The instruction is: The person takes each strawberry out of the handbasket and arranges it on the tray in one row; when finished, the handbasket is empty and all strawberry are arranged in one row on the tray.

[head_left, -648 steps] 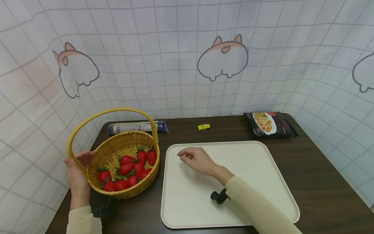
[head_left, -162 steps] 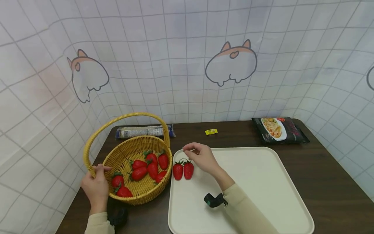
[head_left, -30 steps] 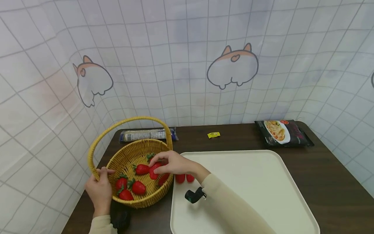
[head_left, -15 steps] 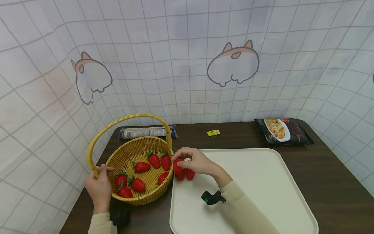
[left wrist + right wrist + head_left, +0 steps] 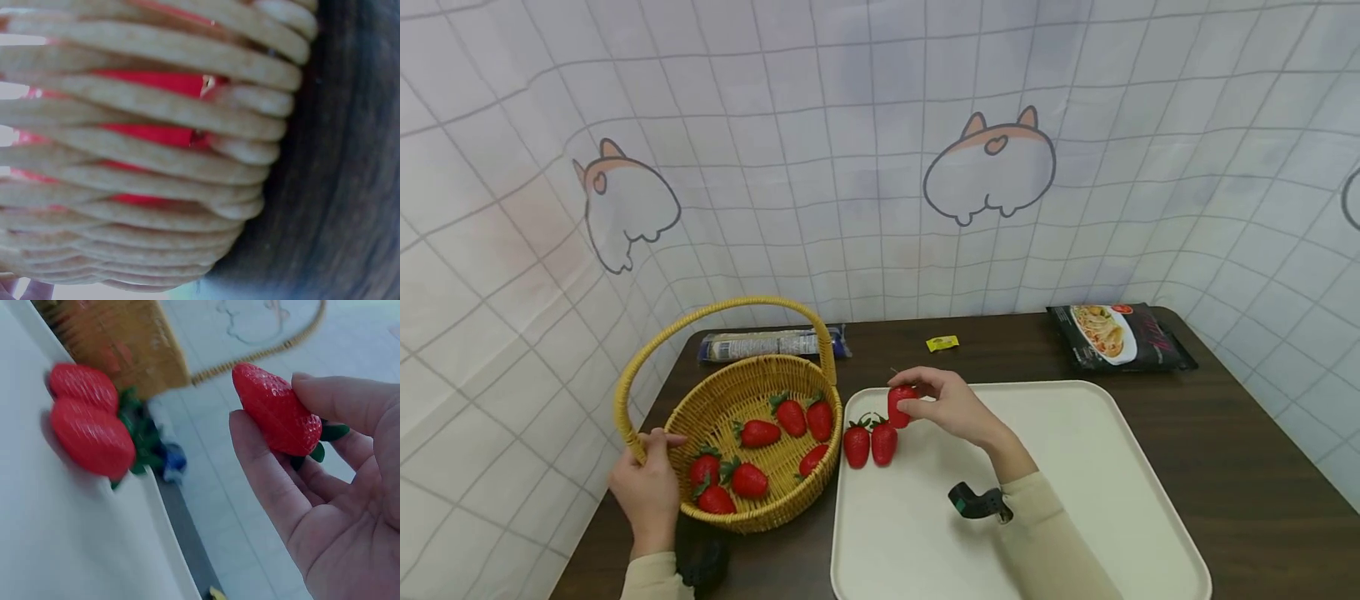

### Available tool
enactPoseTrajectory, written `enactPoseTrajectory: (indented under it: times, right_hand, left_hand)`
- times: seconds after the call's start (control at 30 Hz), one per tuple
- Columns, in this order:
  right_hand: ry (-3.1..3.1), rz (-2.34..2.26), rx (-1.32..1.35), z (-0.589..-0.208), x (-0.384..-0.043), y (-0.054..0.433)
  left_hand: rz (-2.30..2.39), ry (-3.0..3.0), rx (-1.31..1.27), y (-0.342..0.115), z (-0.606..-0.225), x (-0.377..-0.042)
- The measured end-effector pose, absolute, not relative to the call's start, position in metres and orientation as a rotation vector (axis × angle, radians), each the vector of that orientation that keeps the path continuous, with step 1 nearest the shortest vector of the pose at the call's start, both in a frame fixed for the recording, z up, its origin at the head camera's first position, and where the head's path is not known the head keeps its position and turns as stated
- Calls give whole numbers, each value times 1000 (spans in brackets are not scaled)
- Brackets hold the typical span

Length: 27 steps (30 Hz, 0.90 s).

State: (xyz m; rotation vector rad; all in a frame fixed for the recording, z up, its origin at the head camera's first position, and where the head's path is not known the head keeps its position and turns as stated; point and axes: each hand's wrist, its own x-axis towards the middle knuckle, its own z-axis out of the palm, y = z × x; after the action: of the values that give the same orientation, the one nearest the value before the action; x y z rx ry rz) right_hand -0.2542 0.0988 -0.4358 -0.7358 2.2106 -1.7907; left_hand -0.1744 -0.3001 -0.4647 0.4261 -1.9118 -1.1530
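My right hand [image 5: 958, 410] pinches a red strawberry [image 5: 275, 409] between thumb and fingers, its green leaves toward the palm in the right wrist view. It is over the back left corner of the white tray [image 5: 1000, 517], just right of two strawberries [image 5: 884, 443] lying side by side there, leaves to the back. My left hand [image 5: 651, 492] grips the base of the yellow wicker basket's [image 5: 782, 506] handle on its left side. Several strawberries [image 5: 758, 433] lie spread inside. The left wrist view shows the woven wall [image 5: 150, 162] close up, with red through the gaps.
Behind the basket lies a long blue-and-clear packet [image 5: 767, 343]. A small yellow wrapped candy [image 5: 942, 342] is behind the tray, and a black noodle packet [image 5: 1120, 337] sits at the back right. A patterned cloth [image 5: 880, 167] rises behind the dark table [image 5: 1262, 500].
The right hand has carried a strawberry from the basket rightward over the tray in the last second. The tray held none 21.6 seconds ago; the left hand has since taken the handle base.
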Motion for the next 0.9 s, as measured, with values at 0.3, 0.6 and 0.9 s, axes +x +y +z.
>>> enactPoseTrajectory:
  times: [0.3,0.6,0.9]
  right_hand:
    - [2306,-1861,-507,-441,-261,135]
    - [2325,-1794,-348,-453,-267,152]
    - [2360,-1581,-405,-463,-266,148]
  left_hand:
    - [-1177,-1955,448,-302,-462,-173]
    - [-1173,-1955,462,-299,-465,-173]
    - [-1179,-1910,414,-299,-466,-173]
